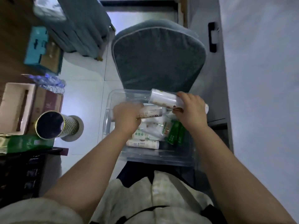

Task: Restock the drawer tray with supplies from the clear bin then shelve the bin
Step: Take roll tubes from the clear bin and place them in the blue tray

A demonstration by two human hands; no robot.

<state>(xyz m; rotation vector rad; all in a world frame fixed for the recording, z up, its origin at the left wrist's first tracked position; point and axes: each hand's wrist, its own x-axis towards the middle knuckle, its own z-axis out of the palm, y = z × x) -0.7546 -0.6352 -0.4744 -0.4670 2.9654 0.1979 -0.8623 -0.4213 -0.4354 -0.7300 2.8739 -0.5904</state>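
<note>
The clear bin (113,97) rests on my lap against a grey-blue padded chair. Inside lie several white packets and tubes (142,143) and green packets (174,133). My left hand (126,117) is shut on a white tube with printed lettering (151,113), held over the bin's left half. My right hand (191,109) is shut on a white cylindrical pack with brown print (163,98), lifted above the bin's far right corner. No drawer tray is in sight.
The chair cushion (158,57) stands straight ahead. On the left are an open cylindrical tin (55,125), a wooden box (16,107), a teal carton (40,49) and green packaging (27,143). A white cabinet door with a black handle (212,37) is at right.
</note>
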